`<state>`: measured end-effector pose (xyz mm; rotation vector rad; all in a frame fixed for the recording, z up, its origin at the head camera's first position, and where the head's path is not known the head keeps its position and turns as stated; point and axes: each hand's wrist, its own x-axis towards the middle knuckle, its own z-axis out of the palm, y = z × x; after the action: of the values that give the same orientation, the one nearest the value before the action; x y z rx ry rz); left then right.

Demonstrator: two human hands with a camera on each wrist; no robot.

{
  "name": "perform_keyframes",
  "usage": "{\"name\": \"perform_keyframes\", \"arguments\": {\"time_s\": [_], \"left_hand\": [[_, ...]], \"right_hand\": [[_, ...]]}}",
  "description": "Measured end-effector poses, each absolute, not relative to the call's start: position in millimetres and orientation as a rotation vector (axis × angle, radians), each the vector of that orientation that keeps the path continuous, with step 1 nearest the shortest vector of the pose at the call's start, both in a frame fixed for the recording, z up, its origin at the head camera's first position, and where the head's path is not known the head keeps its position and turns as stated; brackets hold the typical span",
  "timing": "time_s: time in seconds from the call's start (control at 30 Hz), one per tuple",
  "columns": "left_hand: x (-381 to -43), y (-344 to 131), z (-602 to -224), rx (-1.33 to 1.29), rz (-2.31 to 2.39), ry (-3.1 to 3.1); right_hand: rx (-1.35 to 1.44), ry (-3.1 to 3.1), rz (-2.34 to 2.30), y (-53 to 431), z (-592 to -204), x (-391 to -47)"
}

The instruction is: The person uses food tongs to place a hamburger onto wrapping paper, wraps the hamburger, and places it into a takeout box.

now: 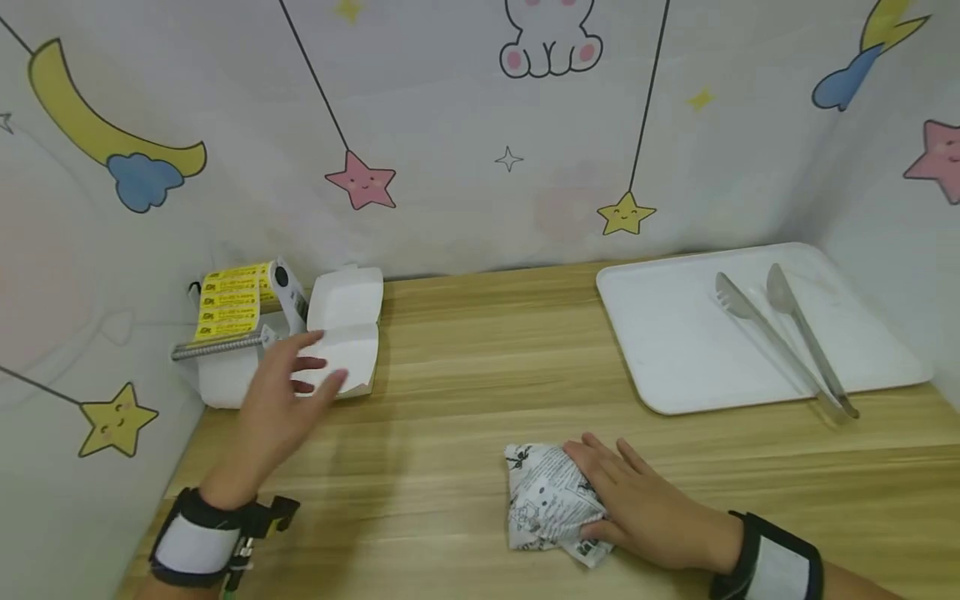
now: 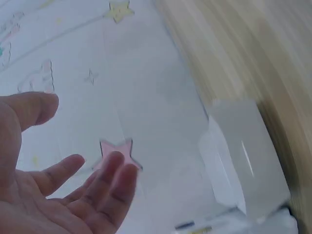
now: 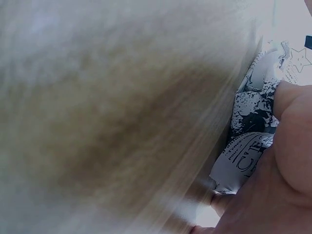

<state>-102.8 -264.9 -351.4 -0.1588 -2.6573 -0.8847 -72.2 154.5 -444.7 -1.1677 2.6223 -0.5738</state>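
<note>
My right hand (image 1: 651, 510) lies over the right side of a packet wrapped in printed paper (image 1: 551, 496), its fingers extended and the thumb at the near edge. In the right wrist view the palm touches the packet (image 3: 251, 114), and what the paper wraps is hidden. At the left, my left hand (image 1: 279, 412) is raised with nothing in it, fingers loosely bent and apart. It is near an open white paper box (image 1: 347, 302) and a label dispenser with a roll of yellow printed stickers (image 1: 228, 304). The left wrist view shows the box (image 2: 261, 156) beyond the fingers.
A white tray (image 1: 660, 367) stands at the back right. Metal tongs (image 1: 819, 354) with a fork end and a spoon end lie on it, the joined end over its front edge. A white cloth with cartoon prints (image 1: 465, 200) hangs behind the wooden table (image 1: 465, 367).
</note>
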Motion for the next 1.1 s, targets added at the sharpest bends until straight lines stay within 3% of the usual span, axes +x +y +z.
{"name": "perform_keyframes", "arguments": {"time_s": [0.23,0.4,0.83,1.1], "left_hand": [[-117,-354,-377,0.770,-1.165,-2.502],[-124,-390,-414,1.109,-1.510,-2.308],[-118,-395,-418,1.126,-1.825,-2.106],[-116,-401,-423,1.143,-1.714,-2.127]], "right_hand": [[-1.132,2.634,-0.571,157,-444,-70],[-1.145,2.648,-0.577,158,-444,-70],[-1.165,2.622,-0.592,154,-448,-71],[-1.169,2.616,-0.593,154,-447,-71]]}}
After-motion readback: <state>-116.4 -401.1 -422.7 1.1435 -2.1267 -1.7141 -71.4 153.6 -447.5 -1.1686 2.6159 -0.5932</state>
